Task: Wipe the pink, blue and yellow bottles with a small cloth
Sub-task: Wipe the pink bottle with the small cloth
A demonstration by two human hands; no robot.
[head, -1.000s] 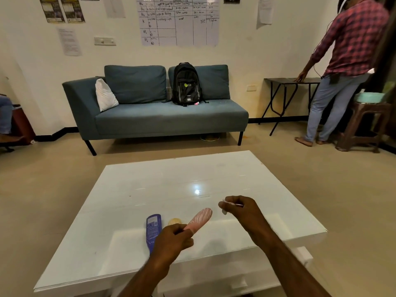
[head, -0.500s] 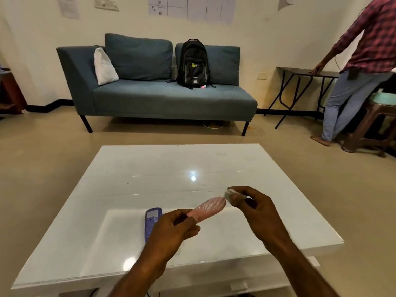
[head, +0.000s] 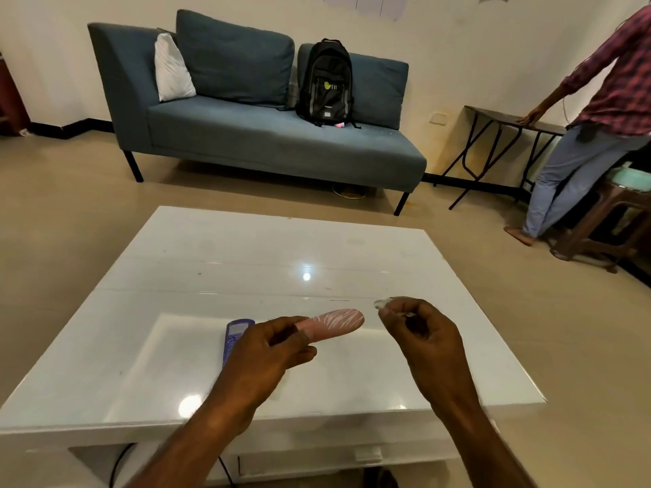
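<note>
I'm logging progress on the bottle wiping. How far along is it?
Nothing looks finished. In hand: the left hand grips the pink bottle above the table, and the right hand pinches the small cloth just off its tip, not touching. Left: the blue bottle lies on the table, and the yellow bottle is out of view.

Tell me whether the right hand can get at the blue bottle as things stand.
Probably not directly. The blue bottle lies on the table beyond the left hand, which holds the pink bottle across the way, and the right hand pinches the cloth.
</note>
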